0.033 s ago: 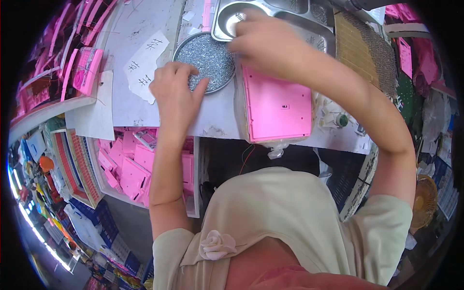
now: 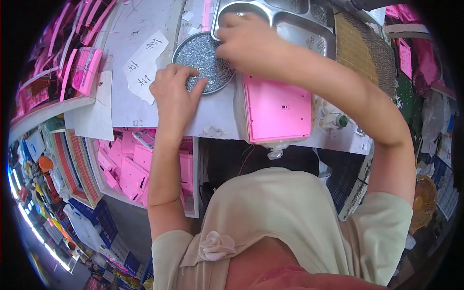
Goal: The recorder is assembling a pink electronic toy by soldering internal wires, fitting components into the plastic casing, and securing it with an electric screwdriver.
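A round metal tray (image 2: 202, 50) full of small silvery screws lies on the worktable. My left hand (image 2: 175, 86) rests at its near left rim, thumb and fingers apart over the screws, with nothing seen between them. My right hand (image 2: 251, 46) is above the tray's right edge and the near corner of a steel compartment tray (image 2: 298, 28). Its fingers are curled together, and whatever they hold is hidden. Below that forearm lies a flat pink plastic casing (image 2: 278, 111) with small holes, on a clear plastic bag (image 2: 276, 151).
Under the table to the left, a white bin (image 2: 195, 203) holds several pink casings (image 2: 133, 169). Paper with handwriting (image 2: 145, 67) lies on the tabletop. Brown cardboard (image 2: 356, 48) and a small green-topped container (image 2: 341, 120) are at the right. Pink parts (image 2: 87, 72) fill a rack at left.
My right hand has shifted a little left and nearer, from over the steel tray's round compartment toward the screws. My left hand stays in place.
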Tool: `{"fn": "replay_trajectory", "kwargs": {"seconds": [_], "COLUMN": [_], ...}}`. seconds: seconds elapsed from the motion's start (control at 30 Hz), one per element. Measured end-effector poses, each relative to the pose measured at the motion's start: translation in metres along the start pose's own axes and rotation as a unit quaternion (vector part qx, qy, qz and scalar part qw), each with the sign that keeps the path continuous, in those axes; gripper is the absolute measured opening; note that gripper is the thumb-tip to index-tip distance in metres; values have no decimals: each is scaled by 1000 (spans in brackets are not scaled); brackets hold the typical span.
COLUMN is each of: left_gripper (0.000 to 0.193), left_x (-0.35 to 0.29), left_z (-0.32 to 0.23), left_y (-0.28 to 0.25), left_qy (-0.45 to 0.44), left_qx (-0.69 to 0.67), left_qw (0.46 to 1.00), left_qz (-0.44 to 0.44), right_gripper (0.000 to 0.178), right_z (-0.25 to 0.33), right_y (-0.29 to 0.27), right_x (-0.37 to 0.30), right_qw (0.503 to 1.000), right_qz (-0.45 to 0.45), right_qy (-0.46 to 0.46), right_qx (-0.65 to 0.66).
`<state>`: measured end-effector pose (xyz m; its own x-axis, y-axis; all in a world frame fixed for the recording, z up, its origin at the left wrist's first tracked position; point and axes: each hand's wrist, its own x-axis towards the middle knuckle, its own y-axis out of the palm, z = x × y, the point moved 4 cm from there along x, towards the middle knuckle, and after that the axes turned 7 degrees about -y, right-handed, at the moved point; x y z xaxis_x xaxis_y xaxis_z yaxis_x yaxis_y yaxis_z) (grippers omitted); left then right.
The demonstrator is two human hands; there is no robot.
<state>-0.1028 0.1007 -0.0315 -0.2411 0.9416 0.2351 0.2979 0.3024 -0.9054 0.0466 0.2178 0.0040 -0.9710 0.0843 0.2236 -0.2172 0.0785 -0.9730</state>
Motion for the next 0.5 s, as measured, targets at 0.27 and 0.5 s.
{"fn": "replay_trajectory", "kwargs": {"seconds": [0.27,0.5], "left_gripper": [8,19], "left_x": [-1,-7], "left_z": [20,-24], "left_y": [-3,3], "left_qy": [-7,24], "left_qx": [-95,-192], "left_qw": [994,981], "left_qz": [-52,1], "right_gripper": [11,12], "right_z": [11,5], "right_y": [30,30], "right_x": [43,44], "right_qw": [992,993], "right_qz": [122,119], "right_qy": [-20,-9], "right_qx": [13,16]}}
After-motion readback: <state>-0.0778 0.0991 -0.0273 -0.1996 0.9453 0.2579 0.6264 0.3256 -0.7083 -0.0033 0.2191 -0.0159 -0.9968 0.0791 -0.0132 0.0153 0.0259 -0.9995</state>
